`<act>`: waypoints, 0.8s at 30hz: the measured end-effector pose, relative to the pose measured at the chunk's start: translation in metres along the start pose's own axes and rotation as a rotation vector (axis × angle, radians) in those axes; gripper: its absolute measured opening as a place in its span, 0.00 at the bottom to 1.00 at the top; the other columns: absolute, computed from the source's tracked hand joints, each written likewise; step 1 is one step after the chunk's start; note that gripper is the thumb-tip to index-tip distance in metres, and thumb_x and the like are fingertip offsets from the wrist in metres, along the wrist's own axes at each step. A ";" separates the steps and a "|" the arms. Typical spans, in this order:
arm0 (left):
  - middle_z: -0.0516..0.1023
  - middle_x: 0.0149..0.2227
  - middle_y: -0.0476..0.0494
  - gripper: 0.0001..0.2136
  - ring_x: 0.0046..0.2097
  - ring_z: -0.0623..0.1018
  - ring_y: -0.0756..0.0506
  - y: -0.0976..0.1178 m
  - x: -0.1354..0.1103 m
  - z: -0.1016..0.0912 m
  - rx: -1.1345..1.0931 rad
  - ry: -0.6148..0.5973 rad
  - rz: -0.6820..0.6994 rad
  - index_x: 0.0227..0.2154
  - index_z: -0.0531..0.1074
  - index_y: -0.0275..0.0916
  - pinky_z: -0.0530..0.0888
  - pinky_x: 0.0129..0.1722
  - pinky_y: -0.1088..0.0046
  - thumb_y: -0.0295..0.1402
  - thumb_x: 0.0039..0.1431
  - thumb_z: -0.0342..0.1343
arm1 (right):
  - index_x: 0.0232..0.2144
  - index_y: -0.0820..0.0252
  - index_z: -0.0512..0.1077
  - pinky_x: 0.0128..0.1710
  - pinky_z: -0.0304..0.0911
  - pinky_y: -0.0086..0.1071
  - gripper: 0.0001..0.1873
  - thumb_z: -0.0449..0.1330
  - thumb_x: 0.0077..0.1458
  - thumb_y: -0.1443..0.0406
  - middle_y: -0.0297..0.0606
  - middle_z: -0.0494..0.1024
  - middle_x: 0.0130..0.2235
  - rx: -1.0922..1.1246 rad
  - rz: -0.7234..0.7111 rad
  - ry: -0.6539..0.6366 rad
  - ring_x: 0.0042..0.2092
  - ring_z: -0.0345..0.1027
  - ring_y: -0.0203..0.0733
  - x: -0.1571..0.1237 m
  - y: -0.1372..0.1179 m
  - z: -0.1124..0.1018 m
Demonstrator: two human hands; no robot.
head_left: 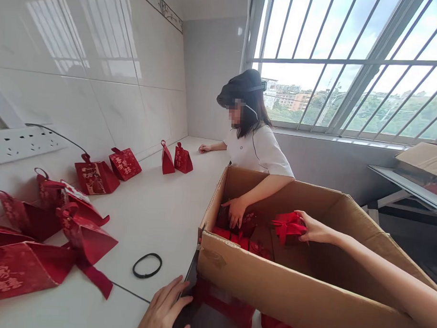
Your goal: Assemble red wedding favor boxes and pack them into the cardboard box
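In the right part of the frame, the right hand (311,228) holds a red box with ribbon (290,224) between thumb and fingers. This box is above the inside of a large cardboard carton (300,289), which fills the lower right. At the lower centre, the left hand (165,308) has its fingers extended and slightly bent, beside the edge of a dark thing (202,319); I cannot tell if it grasps this edge or only rests there. Near these fingers, a black ring (145,276) lies on the white table (159,214).

Inside the near left end of the carton there are other red packages (233,238). A co-worker in a white shirt (264,149), in the upper centre, reaches one hand (237,211) down onto them, while the other hand (204,148) rests on the far table. Several red gift boxes (24,269) with loops crowd the left side of the frame, and two smaller-looking ones (184,159) stand side by side near the centre.
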State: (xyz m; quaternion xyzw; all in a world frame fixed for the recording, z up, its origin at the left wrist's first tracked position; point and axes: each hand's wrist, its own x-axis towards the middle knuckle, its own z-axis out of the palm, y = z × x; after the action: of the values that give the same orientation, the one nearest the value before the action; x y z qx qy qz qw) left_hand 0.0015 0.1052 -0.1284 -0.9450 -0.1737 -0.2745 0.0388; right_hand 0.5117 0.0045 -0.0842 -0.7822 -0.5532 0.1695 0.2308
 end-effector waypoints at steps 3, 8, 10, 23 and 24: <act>0.73 0.55 0.46 0.22 0.53 0.75 0.41 -0.003 -0.005 0.002 0.161 -0.036 0.051 0.48 0.70 0.45 0.78 0.43 0.68 0.31 0.45 0.55 | 0.55 0.70 0.56 0.55 0.61 0.44 0.46 0.63 0.30 0.66 0.57 0.67 0.53 -0.078 0.016 -0.006 0.55 0.64 0.60 0.014 0.019 0.017; 0.68 0.59 0.47 0.18 0.56 0.73 0.43 -0.003 -0.005 -0.001 0.258 -0.103 0.096 0.47 0.71 0.45 0.76 0.46 0.70 0.34 0.51 0.54 | 0.57 0.64 0.55 0.56 0.60 0.47 0.47 0.64 0.32 0.63 0.55 0.62 0.57 -0.140 0.012 -0.048 0.57 0.62 0.63 0.023 0.050 0.034; 0.69 0.59 0.46 0.16 0.56 0.73 0.43 -0.003 -0.003 -0.002 0.265 -0.119 0.105 0.45 0.72 0.45 0.76 0.46 0.70 0.34 0.51 0.54 | 0.57 0.65 0.54 0.54 0.62 0.48 0.47 0.63 0.33 0.63 0.57 0.62 0.58 -0.147 0.015 -0.072 0.56 0.63 0.63 0.021 0.062 0.040; 0.75 0.50 0.46 0.07 0.53 0.73 0.44 -0.003 0.007 -0.001 0.090 -0.121 -0.039 0.31 0.73 0.43 0.71 0.47 0.68 0.28 0.54 0.50 | 0.56 0.72 0.49 0.52 0.61 0.36 0.41 0.58 0.37 0.70 0.62 0.69 0.50 -0.065 0.066 -0.237 0.52 0.67 0.56 -0.033 0.098 0.086; 0.75 0.50 0.45 0.07 0.52 0.73 0.44 -0.004 0.007 -0.001 0.088 -0.125 -0.042 0.30 0.72 0.42 0.71 0.47 0.68 0.28 0.54 0.50 | 0.56 0.72 0.49 0.50 0.62 0.37 0.41 0.59 0.37 0.70 0.60 0.71 0.48 -0.058 0.086 -0.247 0.50 0.69 0.55 -0.035 0.100 0.086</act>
State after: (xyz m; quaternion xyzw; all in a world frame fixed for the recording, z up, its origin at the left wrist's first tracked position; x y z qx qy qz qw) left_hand 0.0049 0.1111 -0.1242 -0.9538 -0.2075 -0.2078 0.0636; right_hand 0.5336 -0.0417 -0.2106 -0.7847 -0.5481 0.2582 0.1309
